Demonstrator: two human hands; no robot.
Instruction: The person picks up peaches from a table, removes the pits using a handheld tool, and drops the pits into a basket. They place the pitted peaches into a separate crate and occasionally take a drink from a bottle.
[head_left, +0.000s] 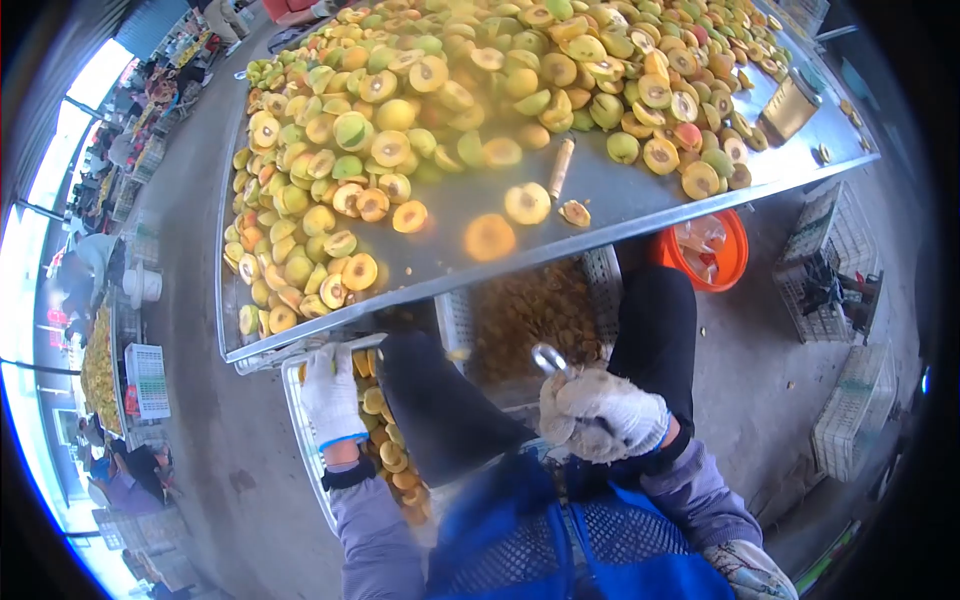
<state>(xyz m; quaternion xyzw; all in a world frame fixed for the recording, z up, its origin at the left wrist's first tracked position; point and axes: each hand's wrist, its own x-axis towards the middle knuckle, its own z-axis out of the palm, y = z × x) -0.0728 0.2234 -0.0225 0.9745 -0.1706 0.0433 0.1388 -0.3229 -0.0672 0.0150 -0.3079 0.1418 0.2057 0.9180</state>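
Pitting, I judge — my right hand [603, 415] clasps a small metal scoop [549, 358] below the grey steel table [640, 195]; my left hand [333, 395] rests on the white fruit crate [297, 420] beneath it — grip unclear. Next needs a yellow fruit half [527, 203] from the table's near edge.

No legible text or labels anywhere

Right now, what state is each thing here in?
left hand: gloved, open, over the left crate.
right hand: gloved, shut on the metal scoop.
fruit: mostly halved, piled on the table.
left crate: partly full of fruit halves.
middle crate: holds a brownish heap.
orange bucket: open-topped, on the floor.
wooden-handled tool: lying loose on the table.
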